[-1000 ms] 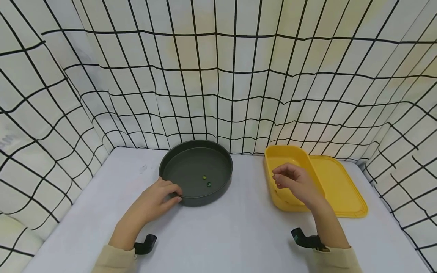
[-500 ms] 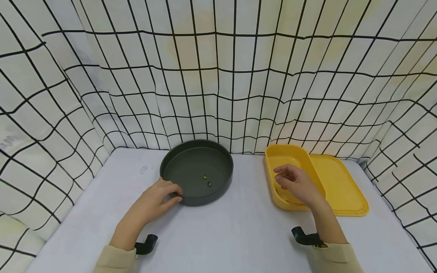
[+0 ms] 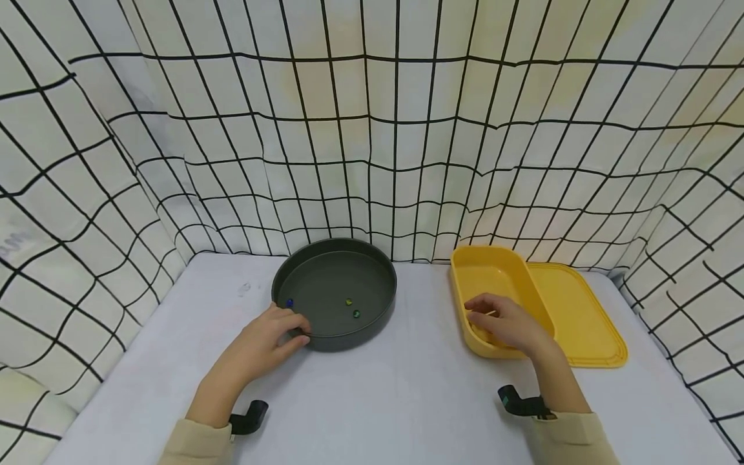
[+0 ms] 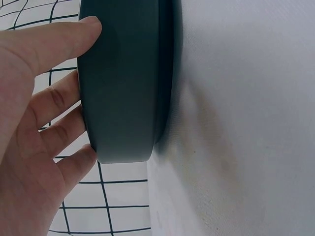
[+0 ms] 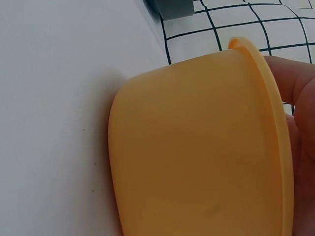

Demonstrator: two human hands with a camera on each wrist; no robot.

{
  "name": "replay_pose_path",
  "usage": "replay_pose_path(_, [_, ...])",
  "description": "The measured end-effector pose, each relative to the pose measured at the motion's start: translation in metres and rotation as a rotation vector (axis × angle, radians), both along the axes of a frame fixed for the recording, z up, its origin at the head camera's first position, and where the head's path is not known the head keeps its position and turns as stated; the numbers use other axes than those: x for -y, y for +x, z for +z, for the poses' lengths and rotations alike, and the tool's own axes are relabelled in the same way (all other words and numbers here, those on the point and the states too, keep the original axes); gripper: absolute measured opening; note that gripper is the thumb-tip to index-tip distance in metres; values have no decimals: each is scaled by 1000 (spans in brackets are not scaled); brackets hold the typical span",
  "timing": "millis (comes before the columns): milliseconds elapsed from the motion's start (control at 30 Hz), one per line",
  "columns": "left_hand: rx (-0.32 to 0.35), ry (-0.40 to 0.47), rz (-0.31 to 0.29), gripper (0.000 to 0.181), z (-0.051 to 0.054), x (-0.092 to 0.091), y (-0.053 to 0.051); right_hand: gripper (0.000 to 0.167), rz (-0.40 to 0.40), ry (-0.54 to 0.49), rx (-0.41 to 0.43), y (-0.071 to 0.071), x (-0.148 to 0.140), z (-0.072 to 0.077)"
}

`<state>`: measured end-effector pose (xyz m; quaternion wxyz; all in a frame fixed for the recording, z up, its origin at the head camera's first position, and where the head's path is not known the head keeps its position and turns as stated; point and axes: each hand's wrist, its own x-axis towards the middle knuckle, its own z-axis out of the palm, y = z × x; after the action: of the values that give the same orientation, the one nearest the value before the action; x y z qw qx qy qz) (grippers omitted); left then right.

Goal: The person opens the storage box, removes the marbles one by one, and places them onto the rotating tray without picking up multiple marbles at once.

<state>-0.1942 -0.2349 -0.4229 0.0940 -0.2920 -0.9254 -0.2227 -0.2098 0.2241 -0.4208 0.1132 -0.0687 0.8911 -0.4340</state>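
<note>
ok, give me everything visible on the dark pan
The pan is round and shallow, dark grey-green, with a flat floor and a low, smooth wall; no handle shows. It looks matte, but coated metal or plastic I can't tell. It sits upright on the white table, left of the yellow box and apart from it. The left hand holds its near-left rim. Three small marbles show within it: blue by the left wall, yellow-green and green right of centre.

The left forearm [image 3: 216,394] and right forearm [image 3: 559,381] reach forward, well apart, the left hand [image 3: 268,337] gripping with its thumb [image 4: 54,43] opposite its fingers [image 4: 56,98], the right hand [image 3: 508,321] (turned inward at the wrist [image 3: 540,349]) bending its fingers [image 3: 484,301] loosely, thumb [image 3: 484,321] slightly apart.
</note>
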Motion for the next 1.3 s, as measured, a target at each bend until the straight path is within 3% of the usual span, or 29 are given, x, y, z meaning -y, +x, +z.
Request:
replay_pose_path(533, [-9, 6, -2, 15, -2, 2, 0, 28, 18, 176, 53, 1, 4, -7])
replay_pose_path(800, [2, -3, 14, 16, -1, 1, 0, 30, 36, 203, 41, 0, 7, -9])
replay_pose_path(1300, [14, -5, 16, 15, -1, 1, 1, 30, -30, 273, 48, 0, 15, -9])
